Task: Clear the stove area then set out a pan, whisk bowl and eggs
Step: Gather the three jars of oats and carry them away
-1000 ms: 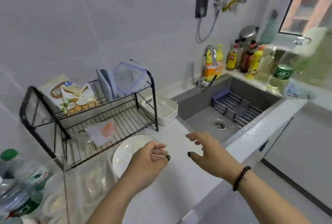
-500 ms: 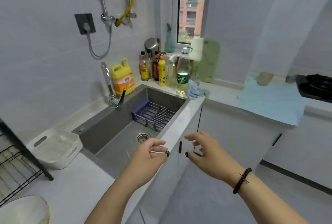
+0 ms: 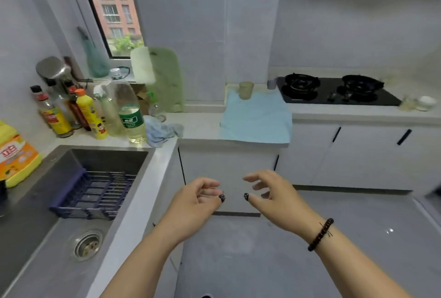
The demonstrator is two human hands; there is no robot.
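Left hand (image 3: 195,198) and right hand (image 3: 272,192) hover over the floor, fingers loosely curled, holding nothing. Stove (image 3: 334,92) (two burners) sits well apart; a small, possibly ceramic, bowl (image 3: 426,102) beside it.

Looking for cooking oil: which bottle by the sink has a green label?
The tall clear bottle of pale liquid, nearest the crumpled blue cloth; the others carry yellow or red labels.

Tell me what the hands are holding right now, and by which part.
Nothing. The left hand and right hand hang loosely curled in mid-air.
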